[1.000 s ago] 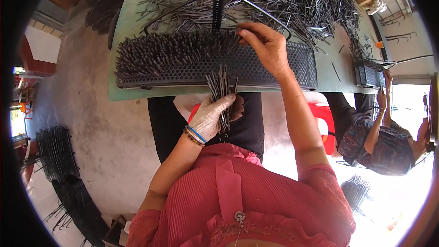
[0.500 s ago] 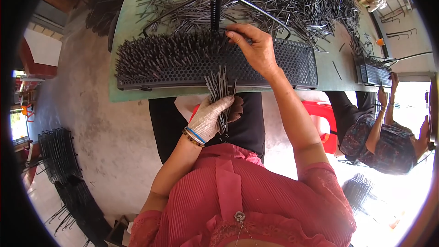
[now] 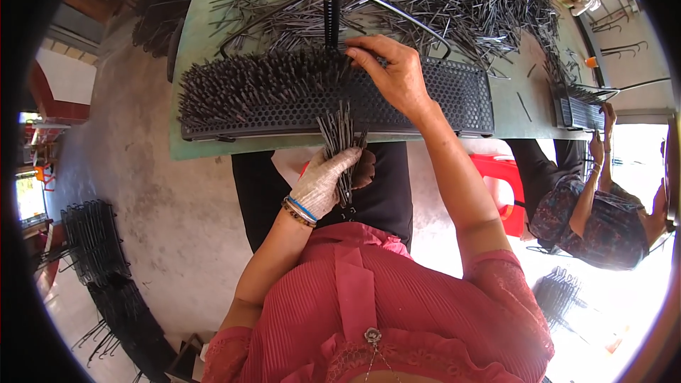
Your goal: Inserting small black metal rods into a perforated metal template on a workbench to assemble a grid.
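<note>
In front of me at the table's near edge lies a long dark perforated tray (image 3: 447, 103). Thin black sticks (image 3: 248, 85) stand upright in its holes, packed densely over the left and back part. My left hand (image 3: 323, 183), in a whitish glove with brown fingertips, is closed round a bundle of thin dark sticks (image 3: 342, 131) just below the tray's front edge. Bare, my right hand (image 3: 394, 74) reaches over the tray's middle. Its thumb and forefinger pinch at the right border of the standing sticks; anything between them is too small to make out.
A curved metal frame (image 3: 397, 10) with a dark upright bar (image 3: 332, 21) rises behind the tray. Loose sticks (image 3: 454, 0) heap across the green table (image 3: 191, 35). To the right, a co-worker (image 3: 589, 220) handles a similar tray (image 3: 578, 115). A red stool (image 3: 505, 184) stands under the table.
My right hand has shifted very slightly left, its fingertips still at the border of the standing sticks. My left hand keeps its bundle in nearly the same place.
</note>
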Tool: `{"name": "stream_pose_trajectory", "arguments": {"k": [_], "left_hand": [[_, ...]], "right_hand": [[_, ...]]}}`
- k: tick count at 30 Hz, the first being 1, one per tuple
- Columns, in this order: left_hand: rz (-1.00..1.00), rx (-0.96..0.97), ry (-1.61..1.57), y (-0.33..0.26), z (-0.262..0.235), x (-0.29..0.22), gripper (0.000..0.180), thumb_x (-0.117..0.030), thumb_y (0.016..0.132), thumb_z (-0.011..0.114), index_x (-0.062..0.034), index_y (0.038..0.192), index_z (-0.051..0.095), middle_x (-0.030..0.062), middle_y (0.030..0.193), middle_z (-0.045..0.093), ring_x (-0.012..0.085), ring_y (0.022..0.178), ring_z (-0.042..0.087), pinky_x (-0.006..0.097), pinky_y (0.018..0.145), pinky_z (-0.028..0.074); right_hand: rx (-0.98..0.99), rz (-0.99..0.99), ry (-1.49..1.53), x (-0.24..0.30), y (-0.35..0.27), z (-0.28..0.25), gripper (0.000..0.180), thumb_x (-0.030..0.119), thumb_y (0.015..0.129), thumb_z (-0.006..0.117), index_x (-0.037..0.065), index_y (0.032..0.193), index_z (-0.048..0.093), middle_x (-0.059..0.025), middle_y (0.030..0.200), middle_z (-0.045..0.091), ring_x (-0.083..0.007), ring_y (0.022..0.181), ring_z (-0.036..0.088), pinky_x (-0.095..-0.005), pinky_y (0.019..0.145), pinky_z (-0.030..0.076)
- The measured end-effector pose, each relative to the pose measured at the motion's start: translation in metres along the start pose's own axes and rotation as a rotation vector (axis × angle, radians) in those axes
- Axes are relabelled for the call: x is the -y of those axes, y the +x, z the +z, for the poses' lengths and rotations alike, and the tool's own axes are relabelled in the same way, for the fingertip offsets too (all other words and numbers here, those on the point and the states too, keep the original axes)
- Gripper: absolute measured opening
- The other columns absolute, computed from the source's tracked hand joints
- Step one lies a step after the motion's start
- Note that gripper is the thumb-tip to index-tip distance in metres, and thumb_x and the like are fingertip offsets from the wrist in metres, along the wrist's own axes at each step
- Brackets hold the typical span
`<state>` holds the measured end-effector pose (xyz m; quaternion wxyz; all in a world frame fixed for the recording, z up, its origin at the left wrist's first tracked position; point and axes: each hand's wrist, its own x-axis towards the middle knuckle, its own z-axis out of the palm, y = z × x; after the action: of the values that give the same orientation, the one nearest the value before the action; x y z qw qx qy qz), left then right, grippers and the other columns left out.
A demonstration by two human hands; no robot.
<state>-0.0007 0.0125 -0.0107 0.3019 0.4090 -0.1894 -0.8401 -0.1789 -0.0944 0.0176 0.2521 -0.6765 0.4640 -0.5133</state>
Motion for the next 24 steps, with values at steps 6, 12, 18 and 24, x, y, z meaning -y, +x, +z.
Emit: {"name": "stream_pose_trajectory", "arguments": {"k": [6,12,18,24], "left_hand": [[0.023,-0.014,0.032,-0.002,0.0,-0.004,0.024,-0.017,0.093,0.06,0.0009,0.109,0.059,0.0111,0.09,0.067,0.0191,0.071,0.067,0.029,0.061,0.057],[0.04,0.037,0.103,-0.002,-0.005,-0.006,0.024,-0.018,0.094,0.059,-0.0017,0.112,0.059,0.0081,0.085,0.066,0.0143,0.065,0.064,0.024,0.055,0.052],[0.041,0.064,0.074,-0.004,-0.01,-0.008,0.023,-0.018,0.094,0.059,-0.0019,0.111,0.059,0.0081,0.085,0.067,0.0142,0.064,0.064,0.023,0.054,0.051],[-0.002,0.016,0.039,-0.009,-0.012,-0.012,0.022,-0.019,0.093,0.06,-0.0016,0.107,0.06,0.0097,0.085,0.068,0.0152,0.066,0.065,0.024,0.055,0.051]], "right_hand": [[0.013,-0.059,-0.065,0.001,0.001,-0.004,0.017,0.009,0.086,0.068,0.002,0.101,0.069,-0.0108,0.093,0.069,-0.0206,0.078,0.068,-0.0294,0.067,0.053],[0.016,0.061,0.011,0.004,0.001,-0.002,0.017,0.004,0.088,0.066,-0.002,0.104,0.068,-0.008,0.089,0.068,-0.0115,0.074,0.066,-0.0236,0.068,0.053],[0.04,0.09,-0.024,0.003,-0.003,0.003,0.017,0.006,0.087,0.067,-0.002,0.102,0.069,-0.0087,0.09,0.069,-0.0137,0.076,0.066,-0.0245,0.069,0.052],[0.076,-0.222,-0.277,0.005,-0.008,0.013,0.017,0.006,0.083,0.069,0.001,0.098,0.069,-0.0119,0.094,0.065,-0.0298,0.081,0.064,-0.0346,0.07,0.052]]}}
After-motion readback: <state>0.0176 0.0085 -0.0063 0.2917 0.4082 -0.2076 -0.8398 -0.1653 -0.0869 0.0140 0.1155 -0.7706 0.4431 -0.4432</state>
